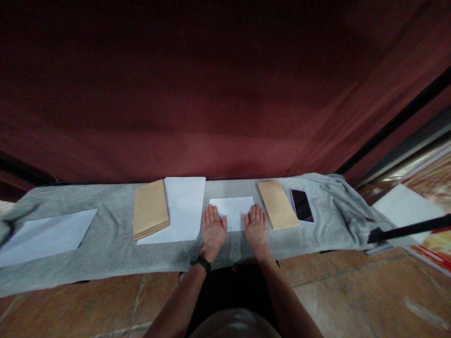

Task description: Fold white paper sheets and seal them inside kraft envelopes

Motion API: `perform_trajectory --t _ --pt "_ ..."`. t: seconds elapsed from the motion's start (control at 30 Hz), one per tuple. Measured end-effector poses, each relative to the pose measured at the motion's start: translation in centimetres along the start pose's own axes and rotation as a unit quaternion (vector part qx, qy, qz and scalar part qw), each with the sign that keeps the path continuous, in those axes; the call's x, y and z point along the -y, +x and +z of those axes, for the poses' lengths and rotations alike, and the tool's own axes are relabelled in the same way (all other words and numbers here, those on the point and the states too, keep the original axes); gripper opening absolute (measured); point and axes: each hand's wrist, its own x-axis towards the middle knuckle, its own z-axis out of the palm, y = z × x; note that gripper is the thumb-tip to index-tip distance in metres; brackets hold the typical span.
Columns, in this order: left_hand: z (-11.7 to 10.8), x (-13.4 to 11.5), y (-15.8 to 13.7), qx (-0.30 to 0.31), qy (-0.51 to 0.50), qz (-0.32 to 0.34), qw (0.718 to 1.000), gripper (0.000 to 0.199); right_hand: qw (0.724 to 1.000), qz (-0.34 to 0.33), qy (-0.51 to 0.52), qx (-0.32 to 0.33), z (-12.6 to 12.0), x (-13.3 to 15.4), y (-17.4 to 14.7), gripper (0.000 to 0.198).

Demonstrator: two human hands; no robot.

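Observation:
A small white sheet of paper, which looks folded, lies flat in front of me. My left hand rests palm down on its left end, with the fingers stretched out. On the right end lies my right hand, also flat and open. Parts of the paper are hidden under both hands. Just right of my right hand is a brown envelope. Left of my left hand are larger white sheets, partly covered by a stack of brown envelopes.
A grey cloth covers the long narrow surface. A phone lies right of the single envelope. More white paper sits at the far left. A dark red panel rises behind, and a black bar juts in at right.

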Motion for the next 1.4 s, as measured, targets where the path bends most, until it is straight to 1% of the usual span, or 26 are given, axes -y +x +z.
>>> perform_trajectory --t 0.2,0.43,0.67,0.73,0.83,0.9,0.97,1.1,1.2,1.3,1.4 --pt "-0.4 -0.1 0.0 0.023 0.0 -0.009 1.0 0.064 1.0 0.012 0.02 -0.007 0.3 -0.4 -0.3 0.062" --pt "-0.5 -0.1 -0.1 0.012 -0.007 -0.012 1.0 0.063 0.999 -0.001 0.022 -0.038 0.3 -0.7 -0.6 0.062" --pt "-0.7 -0.2 0.0 0.011 -0.013 -0.016 1.0 0.062 0.998 0.001 0.034 -0.047 0.2 -0.6 -0.6 0.06" --pt "-0.8 -0.1 0.1 0.016 -0.012 -0.016 1.0 0.062 0.998 0.003 0.039 -0.046 0.1 -0.7 -0.5 0.06" --pt "-1.0 -0.1 0.2 0.017 -0.013 -0.013 1.0 0.062 0.999 0.009 0.04 -0.028 -0.1 -0.8 -0.4 0.059" --pt "-1.1 -0.1 0.4 0.021 -0.012 0.0 1.0 0.061 0.999 0.008 0.045 -0.014 -0.3 -0.9 -0.2 0.056" --pt "-1.2 -0.2 0.6 0.034 -0.009 0.027 0.999 0.059 0.999 -0.001 0.05 -0.007 -0.4 -0.9 0.1 0.054" --pt "-1.4 -1.1 1.2 0.08 -0.007 0.09 0.993 0.056 0.997 -0.054 0.056 0.005 -0.5 -0.3 1.1 0.052" --pt "-1.3 -1.9 1.8 0.12 -0.003 0.124 0.985 0.054 0.994 -0.091 0.052 0.034 -0.6 0.5 2.1 0.049" --pt "-1.2 -2.4 2.5 0.144 0.005 0.138 0.98 0.053 0.991 -0.108 0.044 0.067 -0.6 1.3 3.0 0.046" --pt "-1.0 -2.4 3.2 0.155 0.012 0.141 0.978 0.052 0.989 -0.112 0.035 0.087 -0.2 1.8 3.5 0.045"
